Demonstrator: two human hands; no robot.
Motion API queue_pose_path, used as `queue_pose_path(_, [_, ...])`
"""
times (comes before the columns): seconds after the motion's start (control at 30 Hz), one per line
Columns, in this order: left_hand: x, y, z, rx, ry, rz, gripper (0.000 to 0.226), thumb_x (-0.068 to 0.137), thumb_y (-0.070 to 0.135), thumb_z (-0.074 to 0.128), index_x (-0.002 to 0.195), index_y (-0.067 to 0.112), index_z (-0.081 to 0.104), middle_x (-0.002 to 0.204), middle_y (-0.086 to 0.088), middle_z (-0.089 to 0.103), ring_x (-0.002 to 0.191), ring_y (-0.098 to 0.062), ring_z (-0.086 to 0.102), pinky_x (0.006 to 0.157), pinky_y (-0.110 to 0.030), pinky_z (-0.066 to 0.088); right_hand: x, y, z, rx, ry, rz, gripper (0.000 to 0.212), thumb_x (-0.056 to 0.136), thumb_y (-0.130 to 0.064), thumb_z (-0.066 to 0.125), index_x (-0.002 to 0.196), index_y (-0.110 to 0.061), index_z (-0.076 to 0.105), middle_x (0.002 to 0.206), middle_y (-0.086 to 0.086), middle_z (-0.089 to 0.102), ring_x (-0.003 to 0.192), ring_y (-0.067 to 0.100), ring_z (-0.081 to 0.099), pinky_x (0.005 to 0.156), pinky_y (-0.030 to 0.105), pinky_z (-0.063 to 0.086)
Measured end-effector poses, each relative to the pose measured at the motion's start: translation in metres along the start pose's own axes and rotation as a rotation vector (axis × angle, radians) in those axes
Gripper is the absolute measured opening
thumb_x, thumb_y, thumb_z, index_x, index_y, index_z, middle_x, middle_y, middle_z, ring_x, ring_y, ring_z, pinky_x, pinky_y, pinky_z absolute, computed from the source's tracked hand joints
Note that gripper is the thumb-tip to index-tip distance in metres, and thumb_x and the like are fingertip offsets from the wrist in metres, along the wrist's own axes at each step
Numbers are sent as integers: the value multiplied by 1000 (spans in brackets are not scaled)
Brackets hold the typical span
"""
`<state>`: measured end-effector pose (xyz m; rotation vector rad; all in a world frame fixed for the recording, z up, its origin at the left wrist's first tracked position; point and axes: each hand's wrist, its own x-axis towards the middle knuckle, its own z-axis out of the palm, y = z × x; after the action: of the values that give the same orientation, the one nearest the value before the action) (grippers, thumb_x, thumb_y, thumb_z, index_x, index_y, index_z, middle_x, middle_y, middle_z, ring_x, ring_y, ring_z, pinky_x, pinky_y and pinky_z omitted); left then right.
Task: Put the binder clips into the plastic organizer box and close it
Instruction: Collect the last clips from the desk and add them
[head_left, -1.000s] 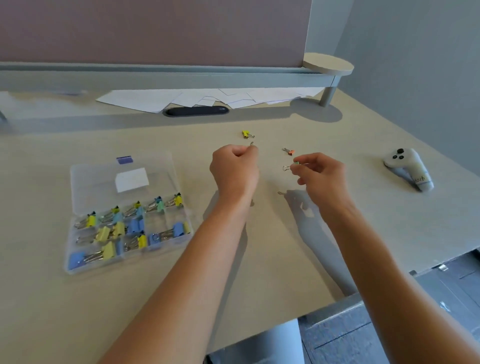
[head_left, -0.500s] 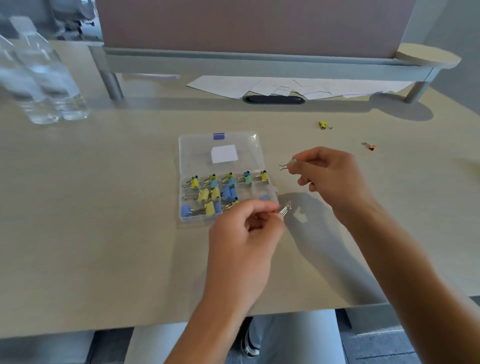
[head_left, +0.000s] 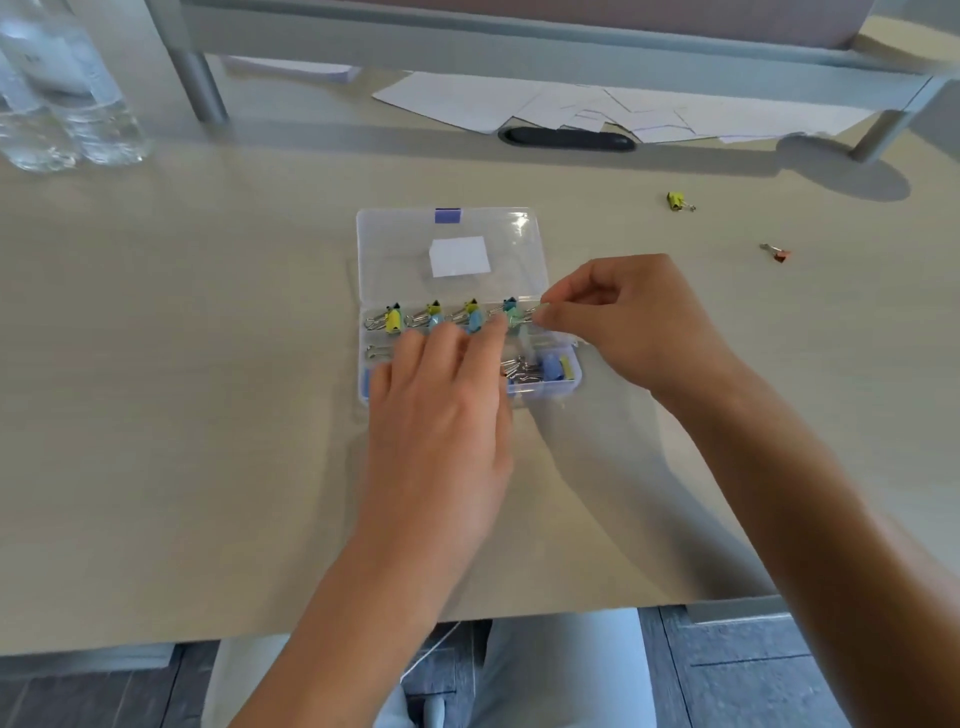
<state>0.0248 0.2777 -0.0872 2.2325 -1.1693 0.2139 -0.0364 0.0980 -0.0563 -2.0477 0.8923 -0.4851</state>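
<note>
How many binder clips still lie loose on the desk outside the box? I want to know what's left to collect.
2: a yellow clip far right of the organizer box, and an orange clip nearer the right hand. The hands may hide others.

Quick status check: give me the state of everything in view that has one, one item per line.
organizer box: open, lid flat on desk
binder clips in box: lying in compartments
yellow clip: loose on desk
orange clip: loose on desk
left hand: fingers spread over box
right hand: pinching green clip over box
</note>
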Motion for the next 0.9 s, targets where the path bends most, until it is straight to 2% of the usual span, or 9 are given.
queue_pose_path(0.1, [3, -5, 2, 102, -51, 20, 38, 91, 17, 51, 128, 17, 63, 102, -3, 56, 100, -32, 50, 80, -45, 41, 0, -1, 4, -35, -20, -3, 5, 82, -25, 84, 82, -22, 80, 74, -5, 76, 70, 7, 71, 60, 15, 49])
queue_pose_path(0.23, [5, -6, -1, 178, -120, 31, 39, 88, 22, 43, 115, 15, 70, 95, -3, 53, 97, -32, 49, 78, -46, 42, 1, -3, 8, -25, -27, 5, 4, 80, -24, 85, 78, -23, 81, 63, -11, 71, 54, -3, 58, 50, 7, 41])
queue_pose_path(0.37, [7, -4, 0, 176, -111, 23, 35, 88, 21, 43, 109, 13, 71, 93, -3, 51, 95, -31, 47, 79, -46, 42, 2, -7, 10, -56, -34, 1, 3, 80, -24, 83, 79, -23, 83, 70, -6, 75, 63, 2, 65, 55, 13, 46])
queue_pose_path(0.43, [7, -5, 2, 186, -115, 11, 35, 88, 20, 43, 108, 13, 71, 93, -4, 51, 96, -32, 47, 79, -46, 41, 2, -9, 12, -99, -51, -7, 4, 80, -24, 83, 78, -21, 82, 71, -2, 76, 61, 6, 63, 52, 11, 46])
queue_pose_path(0.5, [7, -7, 3, 205, -121, 6, 35, 88, 20, 43, 108, 12, 71, 94, -4, 52, 96, -32, 47, 79, -46, 41, 2, -10, 13, -131, -69, -13, 6, 80, -23, 84, 76, -20, 82, 66, -2, 73, 54, 5, 59, 46, 9, 42])
queue_pose_path(0.6, [6, -6, 4, 220, -125, 1, 36, 89, 21, 43, 109, 12, 71, 95, -5, 53, 97, -33, 48, 80, -47, 41, 3, -10, 13, -158, -99, -12, 7, 81, -22, 84, 77, -18, 81, 47, -14, 60, 42, -1, 50, 41, 6, 34])
queue_pose_path(0.67, [7, -6, 5, 227, -127, 0, 36, 88, 20, 43, 109, 12, 71, 94, -5, 53, 97, -33, 48, 80, -47, 42, 3, -11, 14, -191, -97, -34, 6, 81, -22, 83, 77, -19, 80, 42, -18, 55, 41, -4, 50, 40, 4, 32])
queue_pose_path(0.77, [8, -6, 5, 223, -116, 7, 36, 88, 20, 44, 109, 11, 71, 93, -6, 54, 96, -34, 49, 79, -47, 42, 3, -15, 15, -292, -75, -97, 5, 81, -24, 82, 76, -22, 80, 57, -14, 66, 53, -4, 58, 47, 7, 39])
queue_pose_path(0.9, [7, -7, 5, 228, -114, 13, 38, 88, 20, 43, 112, 10, 71, 93, -7, 55, 96, -34, 49, 79, -48, 43, 5, -20, 19, -466, -80, -165, 9, 80, -22, 74, 77, -24, 82, 69, -4, 74, 65, 14, 70, 59, 26, 57])
